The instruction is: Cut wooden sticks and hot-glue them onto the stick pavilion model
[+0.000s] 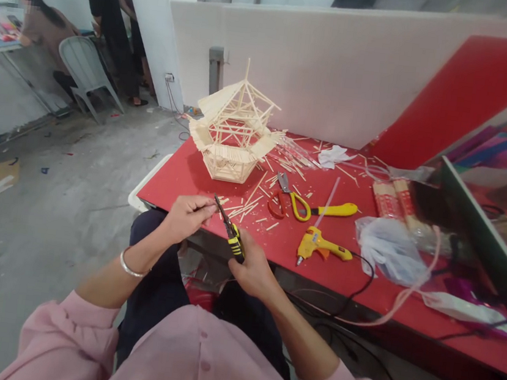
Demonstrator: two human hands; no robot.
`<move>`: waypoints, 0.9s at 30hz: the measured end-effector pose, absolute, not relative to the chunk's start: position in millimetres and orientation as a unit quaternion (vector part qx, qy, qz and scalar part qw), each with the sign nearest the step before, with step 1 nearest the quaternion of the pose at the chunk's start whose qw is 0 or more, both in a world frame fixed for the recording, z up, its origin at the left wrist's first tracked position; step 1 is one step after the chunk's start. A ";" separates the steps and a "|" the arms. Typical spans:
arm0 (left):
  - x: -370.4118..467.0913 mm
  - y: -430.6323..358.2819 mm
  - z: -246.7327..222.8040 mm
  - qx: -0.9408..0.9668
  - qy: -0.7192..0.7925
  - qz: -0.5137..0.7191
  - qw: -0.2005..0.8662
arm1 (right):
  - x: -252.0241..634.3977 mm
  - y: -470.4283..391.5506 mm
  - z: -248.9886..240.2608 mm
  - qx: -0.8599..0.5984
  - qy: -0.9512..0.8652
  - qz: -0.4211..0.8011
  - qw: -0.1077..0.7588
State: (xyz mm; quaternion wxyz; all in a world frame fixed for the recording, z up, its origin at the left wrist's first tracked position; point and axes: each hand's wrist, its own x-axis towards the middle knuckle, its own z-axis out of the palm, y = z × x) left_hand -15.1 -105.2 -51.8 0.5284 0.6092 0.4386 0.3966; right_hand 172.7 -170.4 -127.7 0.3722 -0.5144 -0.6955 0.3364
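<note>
My right hand (253,267) is wrapped around a slim tool with a black-and-yellow handle (235,242); its narrow dark end points up and left. The tool's exact kind is hard to make out. At that dark end, my left hand (189,218) has thumb and fingers pinched together over something too small to name. Both hands are at the front edge of a red table (166,182). Just beyond them stands a pavilion model (235,135) built from thin wooden sticks, with a pointed roof frame. Cut sticks (251,205) lie scattered beside it.
Right of the sticks are red- and yellow-handled scissors (296,201), a yellow-handled tool (336,210) and a yellow glue gun (316,244) with a black cord. A plastic bag (389,250) and stick bundles (384,200) lie farther right. Other people and a grey chair (86,68) are at left.
</note>
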 end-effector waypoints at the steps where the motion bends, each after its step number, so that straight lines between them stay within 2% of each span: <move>1: -15.2 -103.9 -51.1 0.579 0.435 0.388 0.570 | 172.8 -169.7 -128.1 -0.516 -0.695 0.340 0.368; 6: -16.9 -96.3 -45.3 0.458 0.394 0.320 0.730 | 177.1 -166.0 -130.4 -0.475 -0.705 0.350 0.393; 12: -19.3 -88.4 -52.2 0.381 0.365 0.281 0.802 | 179.9 -167.3 -131.5 -0.513 -0.693 0.356 0.361; 16: -18.0 -88.1 -57.5 0.397 0.374 0.291 0.786 | 174.6 -168.6 -128.9 -0.522 -0.668 0.384 0.364; 27: -17.2 -86.7 -55.9 0.525 0.469 0.329 0.629 | 170.3 -170.4 -127.7 -0.477 -0.654 0.421 0.410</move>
